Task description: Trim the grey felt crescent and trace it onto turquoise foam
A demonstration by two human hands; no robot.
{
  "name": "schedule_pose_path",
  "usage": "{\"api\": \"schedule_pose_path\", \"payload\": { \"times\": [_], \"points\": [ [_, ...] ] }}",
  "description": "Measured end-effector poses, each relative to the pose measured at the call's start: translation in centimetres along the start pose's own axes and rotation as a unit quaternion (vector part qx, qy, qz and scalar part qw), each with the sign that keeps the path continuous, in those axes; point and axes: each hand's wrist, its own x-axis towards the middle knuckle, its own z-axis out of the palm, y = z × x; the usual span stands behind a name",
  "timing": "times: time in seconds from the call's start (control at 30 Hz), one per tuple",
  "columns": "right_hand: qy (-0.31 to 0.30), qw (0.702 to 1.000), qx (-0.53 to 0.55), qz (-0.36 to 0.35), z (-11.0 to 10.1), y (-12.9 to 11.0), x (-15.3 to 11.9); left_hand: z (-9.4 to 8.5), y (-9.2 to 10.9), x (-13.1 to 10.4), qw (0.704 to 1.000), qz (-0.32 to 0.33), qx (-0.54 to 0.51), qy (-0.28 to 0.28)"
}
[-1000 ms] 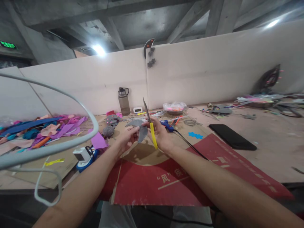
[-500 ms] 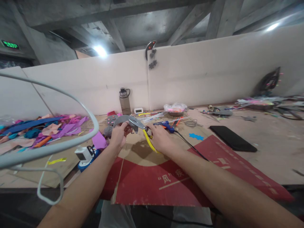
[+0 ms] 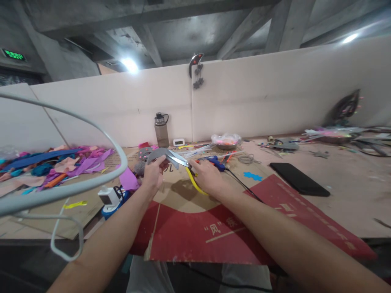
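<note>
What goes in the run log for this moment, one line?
left hand: holds grey felt piece | right hand: holds yellow-handled scissors, blades open at felt | under: red cardboard

Shiny metal scissors [image 3: 180, 161], matt grey felt [image 3: 159, 154], rough cardboard [image 3: 214, 228].

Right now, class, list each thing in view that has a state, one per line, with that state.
scissors: blades open, gripped by right hand
grey curved piece: held up by left hand, between the blades
water bottle: upright, lid on
glue gun: lying down, cord attached
black slab: lying flat
</note>
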Motion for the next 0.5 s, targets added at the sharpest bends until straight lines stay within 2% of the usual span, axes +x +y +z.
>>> {"api": "schedule_pose_path", "payload": {
  "times": [0.3, 0.5],
  "points": [
    [-0.026, 0.999, -0.01, -0.019, -0.39, -0.47, -0.04, -0.25, 0.0, 0.18, 1.0, 0.007, 0.019, 0.021],
    [-0.04, 0.998, 0.039, 0.03, -0.2, 0.09, -0.01, 0.09, 0.04, 0.27, 0.999, -0.009, 0.04, 0.005]
  ]
}}
